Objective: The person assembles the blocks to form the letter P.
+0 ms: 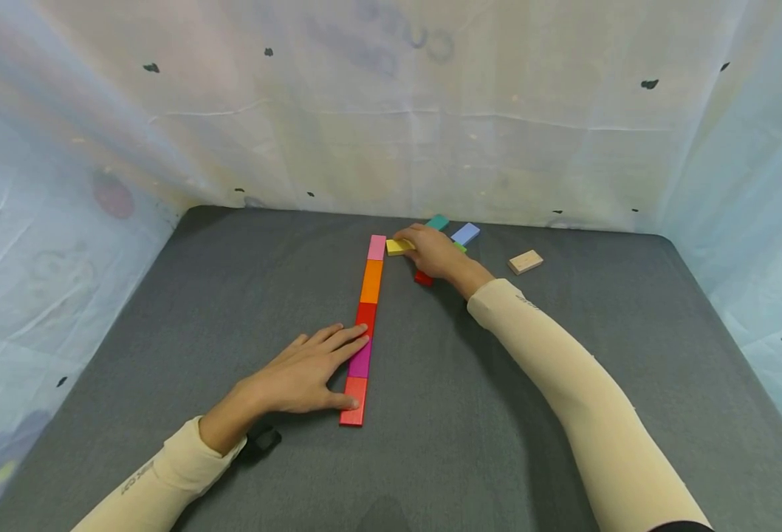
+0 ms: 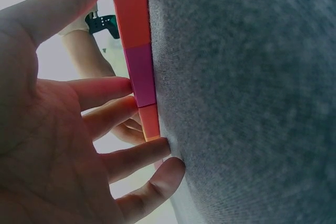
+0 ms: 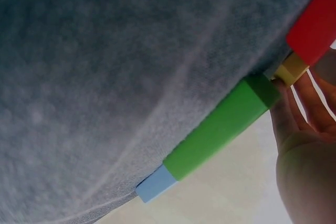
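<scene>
A straight row of flat blocks runs away from me: a coral block nearest, then magenta, red, orange and pink at the far end. My left hand lies spread at the row's left side, its thumb on the coral block and fingertips on the red and magenta ones. Beside the pink end, my right hand pinches a yellow block. A red block and a green block lie close around that hand, which partly covers them in the head view.
Beyond the right hand are a teal block and a light blue block. A plain wooden block lies farther right. The grey tabletop ends at a hanging pale sheet at the back.
</scene>
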Demonstrator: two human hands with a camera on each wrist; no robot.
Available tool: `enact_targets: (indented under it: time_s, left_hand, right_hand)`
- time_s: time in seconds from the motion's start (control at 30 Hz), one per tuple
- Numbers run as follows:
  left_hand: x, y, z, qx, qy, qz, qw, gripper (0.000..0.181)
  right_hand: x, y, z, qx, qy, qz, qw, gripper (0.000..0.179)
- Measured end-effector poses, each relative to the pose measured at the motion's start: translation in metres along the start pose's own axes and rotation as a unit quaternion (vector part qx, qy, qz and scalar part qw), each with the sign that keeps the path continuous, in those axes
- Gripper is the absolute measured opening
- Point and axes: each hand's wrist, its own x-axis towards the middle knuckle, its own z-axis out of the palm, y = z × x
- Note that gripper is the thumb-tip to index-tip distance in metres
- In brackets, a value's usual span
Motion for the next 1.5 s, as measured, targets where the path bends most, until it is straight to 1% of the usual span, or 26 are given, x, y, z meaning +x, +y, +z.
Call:
enact_targets:
  time_s: [0.3, 0.5, 0.9, 1.17, 1.37, 1.5]
  left_hand:
    - [0.0003, -0.0006, 0.0008, -0.002, 0.0, -0.002, 1.0, 0.098]
    - [0.0004, -0.0006, 0.0009, 0.0, 0.001, -0.001, 1.0, 0.098]
    - [0.001, -0.0011, 0.0011, 0.004, 0.002, 0.004, 1.0, 0.098]
    - [0.0011, -0.0002, 0.0012, 0.002, -0.001, 0.004, 1.0, 0.098]
    - [0.002, 0.0003, 0.0009, 0.002, 0.0, 0.007, 1.0, 0.098]
    - [0.0012, -0.0009, 0.001, 0.003, -0.001, 0.002, 1.0, 0.098]
  right_hand:
    - [0.0011, 0.0011, 0.0008, 0.0, -0.005, -0.003, 1.0, 0.041]
    - [0.0014, 0.0034, -0.0002, 0.004, -0.009, 0.003, 1.0, 0.044]
    - [0.0009, 0.0051, -0.0017, 0.012, -0.019, 0.017, 0.9996, 0.045]
    - [-0.0001, 0.0079, 0.0002, -0.001, -0.016, 0.004, 0.9999, 0.042]
    - [-0.0014, 0.0084, -0.0008, 0.001, -0.013, 0.01, 0.9999, 0.042]
    - [-0.0025, 0.0079, -0.0018, 0.008, -0.02, 0.009, 0.9997, 0.046]
